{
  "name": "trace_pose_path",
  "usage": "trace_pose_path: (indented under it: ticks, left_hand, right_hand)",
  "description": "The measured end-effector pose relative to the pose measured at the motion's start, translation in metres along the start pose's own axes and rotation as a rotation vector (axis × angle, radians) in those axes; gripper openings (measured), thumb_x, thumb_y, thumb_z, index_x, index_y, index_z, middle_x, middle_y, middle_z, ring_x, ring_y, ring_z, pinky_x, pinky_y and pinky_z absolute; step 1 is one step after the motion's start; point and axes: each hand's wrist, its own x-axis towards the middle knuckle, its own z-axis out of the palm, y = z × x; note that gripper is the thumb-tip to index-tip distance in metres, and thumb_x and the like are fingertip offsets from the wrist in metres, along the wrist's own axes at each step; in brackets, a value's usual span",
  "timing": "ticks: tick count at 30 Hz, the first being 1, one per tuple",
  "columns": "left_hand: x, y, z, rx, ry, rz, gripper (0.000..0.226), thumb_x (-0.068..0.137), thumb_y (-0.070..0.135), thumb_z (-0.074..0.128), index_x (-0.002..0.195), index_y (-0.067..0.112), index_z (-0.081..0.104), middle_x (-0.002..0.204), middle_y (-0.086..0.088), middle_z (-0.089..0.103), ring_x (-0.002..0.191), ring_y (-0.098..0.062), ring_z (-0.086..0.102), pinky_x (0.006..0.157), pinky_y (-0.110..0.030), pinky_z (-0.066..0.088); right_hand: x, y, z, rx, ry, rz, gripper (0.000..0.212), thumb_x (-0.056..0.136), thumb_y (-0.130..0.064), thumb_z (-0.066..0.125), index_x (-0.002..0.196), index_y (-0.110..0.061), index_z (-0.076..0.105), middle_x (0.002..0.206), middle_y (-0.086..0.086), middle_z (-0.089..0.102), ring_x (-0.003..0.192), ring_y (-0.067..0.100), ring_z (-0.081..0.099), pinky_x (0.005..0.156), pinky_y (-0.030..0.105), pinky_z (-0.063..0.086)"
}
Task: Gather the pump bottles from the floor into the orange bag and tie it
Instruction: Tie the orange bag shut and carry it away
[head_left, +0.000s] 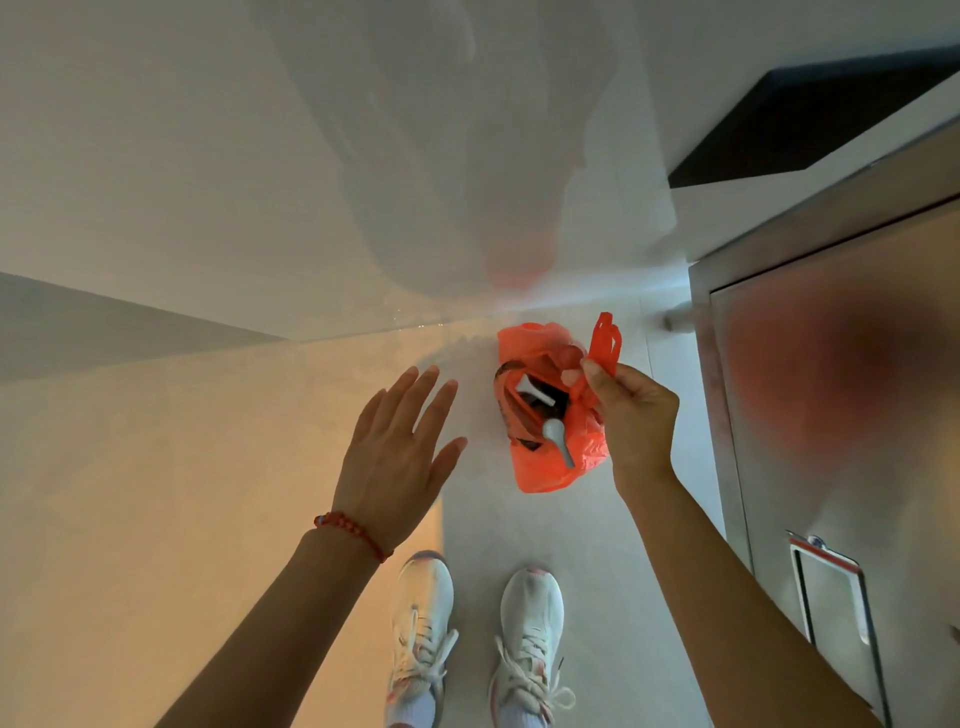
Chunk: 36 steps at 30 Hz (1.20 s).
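Observation:
The orange bag (540, 467) hangs above the pale floor, its mouth open toward me. Inside it I see dark pump bottles with a white pump head (532, 388) and a grey pump nozzle (558, 439) sticking up. My right hand (631, 415) is shut on one of the bag's handles (605, 343), pinching it between thumb and fingers at the bag's right side. My left hand (402, 452) hovers to the left of the bag, fingers spread, palm down, holding nothing and not touching the bag.
A glossy white wall (311, 156) rises just behind the bag. A steel door (841, 415) with a round floor stop (678, 319) stands close on the right. My two white sneakers (478, 639) are on the floor below the bag.

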Motion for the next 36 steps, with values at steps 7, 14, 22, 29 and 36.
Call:
trace_pose_path:
  ticks: [7, 14, 22, 29, 36]
  left_hand:
    - [0.001, 0.006, -0.004, -0.024, 0.022, 0.015, 0.062, 0.093, 0.047, 0.015, 0.126, 0.006, 0.048, 0.130, -0.020, 0.053, 0.121, -0.038, 0.048, 0.095, -0.055, 0.039]
    - [0.000, 0.011, -0.004, -0.033, 0.022, 0.031, 0.063, 0.092, 0.047, 0.014, 0.127, 0.006, 0.047, 0.131, -0.021, 0.052, 0.122, -0.038, 0.046, 0.096, -0.054, 0.039]
    - [-0.010, 0.015, -0.006, -0.033, -0.006, 0.034, 0.058, 0.090, 0.045, 0.025, 0.126, 0.006, 0.049, 0.130, -0.021, 0.053, 0.120, -0.039, 0.048, 0.095, -0.056, 0.040]
    - [-0.024, 0.026, -0.031, -0.064, 0.024, 0.044, 0.050, 0.091, 0.038, 0.042, 0.127, 0.005, 0.047, 0.131, -0.023, 0.051, 0.122, -0.041, 0.045, 0.097, -0.056, 0.037]
    - [-0.045, 0.049, -0.086, -0.065, 0.105, 0.074, 0.048, 0.085, 0.024, 0.060, 0.127, 0.005, 0.047, 0.133, -0.021, 0.050, 0.125, -0.040, 0.043, 0.100, -0.055, 0.036]
  right_hand:
    - [-0.011, 0.005, -0.010, -0.033, 0.032, 0.000, 0.011, 0.082, -0.012, 0.065, 0.090, -0.013, 0.071, 0.088, 0.015, 0.072, 0.081, 0.018, 0.067, 0.075, 0.020, 0.051]
    - [-0.018, 0.003, -0.016, -0.008, 0.070, -0.004, 0.011, 0.080, -0.004, 0.066, 0.082, -0.014, 0.069, 0.088, 0.023, 0.069, 0.088, 0.039, 0.064, 0.088, 0.047, 0.051]
    - [-0.033, -0.002, -0.020, 0.032, 0.086, 0.056, 0.026, 0.075, -0.003, 0.070, 0.099, -0.014, 0.068, 0.096, 0.006, 0.070, 0.101, 0.028, 0.064, 0.096, 0.042, 0.048]
    - [-0.047, -0.022, -0.037, -0.014, 0.056, -0.029, 0.024, 0.077, -0.003, 0.068, 0.096, -0.018, 0.068, 0.095, 0.008, 0.070, 0.086, 0.013, 0.068, 0.080, 0.022, 0.054]
    - [-0.090, -0.078, -0.053, -0.330, -0.060, -0.191, 0.024, 0.084, -0.015, 0.065, 0.106, -0.022, 0.065, 0.106, -0.003, 0.065, 0.104, 0.014, 0.059, 0.088, 0.016, 0.042]
